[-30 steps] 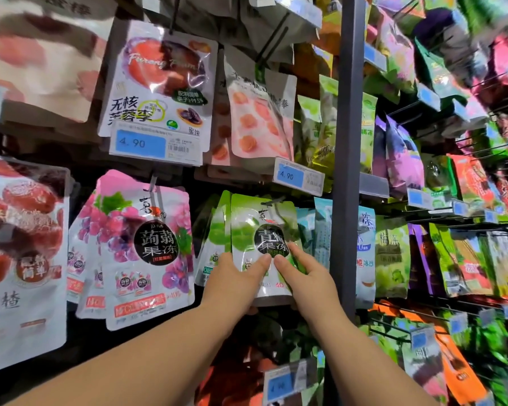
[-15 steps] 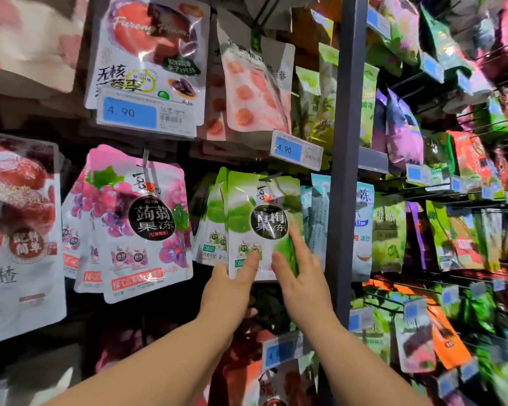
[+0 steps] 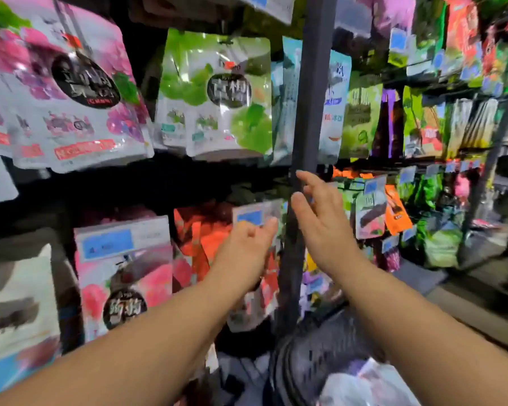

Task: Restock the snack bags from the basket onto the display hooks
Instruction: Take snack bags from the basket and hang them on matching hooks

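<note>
The green jelly snack bag point(image 3: 217, 95) hangs on its display hook, with more green bags behind it. Both hands are below it and apart from it. My left hand point(image 3: 244, 253) has loosely curled fingers and holds nothing, in front of the orange bags on the lower row. My right hand point(image 3: 320, 224) is spread, fingers straight, in front of the dark upright post point(image 3: 308, 112). The dark mesh basket point(image 3: 314, 356) sits at the bottom, with pale snack bags point(image 3: 364, 385) inside it. The frame is motion-blurred.
A pink grape bag point(image 3: 71, 92) hangs to the left of the green one. Pink bags point(image 3: 123, 276) and orange bags point(image 3: 206, 238) fill the lower row behind blue price tags point(image 3: 250, 216). Right of the post, many more bags hang on hooks point(image 3: 393, 121).
Both hands have let go of the green bag and dropped below it. The camera has tilted down, so the basket has come into view.
</note>
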Tool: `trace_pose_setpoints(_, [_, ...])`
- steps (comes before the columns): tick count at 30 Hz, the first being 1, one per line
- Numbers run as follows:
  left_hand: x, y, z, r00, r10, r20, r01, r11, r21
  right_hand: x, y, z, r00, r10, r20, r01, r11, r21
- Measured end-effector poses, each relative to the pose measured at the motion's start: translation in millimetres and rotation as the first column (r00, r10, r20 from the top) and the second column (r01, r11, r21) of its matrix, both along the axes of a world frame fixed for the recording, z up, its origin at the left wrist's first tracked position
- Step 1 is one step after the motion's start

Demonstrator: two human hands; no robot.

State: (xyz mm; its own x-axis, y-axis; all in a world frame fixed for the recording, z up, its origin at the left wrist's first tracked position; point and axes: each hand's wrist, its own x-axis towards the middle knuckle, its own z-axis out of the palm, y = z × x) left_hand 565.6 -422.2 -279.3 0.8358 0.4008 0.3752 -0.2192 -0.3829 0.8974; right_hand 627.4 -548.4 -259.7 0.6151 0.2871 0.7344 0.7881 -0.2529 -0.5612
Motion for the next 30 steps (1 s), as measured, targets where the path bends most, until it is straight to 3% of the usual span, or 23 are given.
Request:
trace_pose_setpoints(4, [-11, -47, -88, 0.975, -0.105, -0.196, 0.156, 0.950, 0.271, -7, -70, -80, 0.981, -0.110, -0.158, 0.077, 0.976, -0.202])
trace_pose_setpoints(8, [-19, -74, -157, 0.910, -0.214, -0.356, 0.369, 0.811, 0.455, -19, -151, -162, 0.908, -0.292, -0.300, 0.134, 0.882, -0.452])
trace_pose_setpoints(13, [-16, -78, -178, 0.919, -0.208, -0.335, 0.391, 0.593, 0.704, -40, -225, -232, 0.746, -0.502, -0.436, 0.023, 0.675, -0.738])
trace_pose_setpoints(16, [-15, -76, -182, 0.920, -0.228, -0.320, 0.393, 0.523, 0.756, -39, -241, -259, 0.735, -0.534, -0.417, -0.082, 0.540, -0.838])
trace_pose_setpoints(18, [-16, -77, -185, 0.924, -0.226, -0.309, 0.383, 0.518, 0.765, -34, -242, -265, 0.751, -0.540, -0.380, -0.149, 0.422, -0.894])
trace_pose_setpoints(20, [-17, -77, -187, 0.934, -0.213, -0.288, 0.357, 0.514, 0.779, -31, -239, -265, 0.746, -0.554, -0.371, -0.176, 0.373, -0.911])
trace_pose_setpoints(30, [-21, -82, -185, 0.949, -0.173, -0.263, 0.315, 0.550, 0.774, -24, -237, -267, 0.654, -0.614, -0.442, -0.296, 0.330, -0.896])
